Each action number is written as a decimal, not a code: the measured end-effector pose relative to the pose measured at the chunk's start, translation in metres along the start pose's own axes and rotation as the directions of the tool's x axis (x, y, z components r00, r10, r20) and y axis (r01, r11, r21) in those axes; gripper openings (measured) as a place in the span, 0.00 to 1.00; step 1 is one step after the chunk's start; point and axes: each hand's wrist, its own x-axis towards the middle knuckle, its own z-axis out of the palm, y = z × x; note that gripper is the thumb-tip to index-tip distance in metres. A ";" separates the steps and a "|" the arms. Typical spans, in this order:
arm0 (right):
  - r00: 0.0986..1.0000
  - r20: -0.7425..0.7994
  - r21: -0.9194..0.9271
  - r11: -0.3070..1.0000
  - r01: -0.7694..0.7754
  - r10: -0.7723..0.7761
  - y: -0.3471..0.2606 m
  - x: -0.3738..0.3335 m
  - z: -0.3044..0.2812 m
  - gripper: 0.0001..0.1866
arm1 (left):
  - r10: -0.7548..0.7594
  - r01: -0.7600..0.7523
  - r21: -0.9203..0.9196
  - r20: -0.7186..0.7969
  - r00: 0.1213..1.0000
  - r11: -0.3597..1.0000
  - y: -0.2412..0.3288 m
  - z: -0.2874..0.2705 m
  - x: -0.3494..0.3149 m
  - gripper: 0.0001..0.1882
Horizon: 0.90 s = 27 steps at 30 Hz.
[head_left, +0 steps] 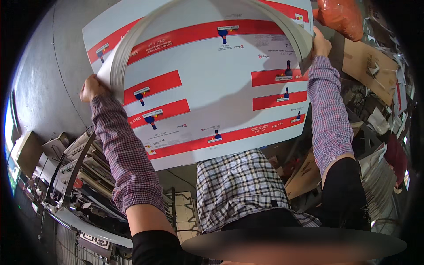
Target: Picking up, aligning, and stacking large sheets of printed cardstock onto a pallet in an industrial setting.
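A thick bundle of printed card sheets is bent upward into an arch between my two hands. Its pale layered edges curve up from both sides. My left hand is closed on the bundle's left side, its fingers partly behind the card. On the other side, my right hand grips the right edge, higher and farther away. Beneath the arch, a large white printed sheet with red bands and small blue pictures is spread out. How many sheets lie under it is hidden.
Stacked flat boards and metal frame parts stand at the lower left. On the right are brown cardboard pieces, a stack of sheets and an orange-red bag. Grey floor shows at left.
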 end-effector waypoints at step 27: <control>0.892 -0.014 0.143 0.884 -0.446 0.452 0.287 -0.281 -0.479 0.15 | -0.374 -0.159 0.499 0.792 0.482 0.852 0.043 -0.094 -0.233 0.16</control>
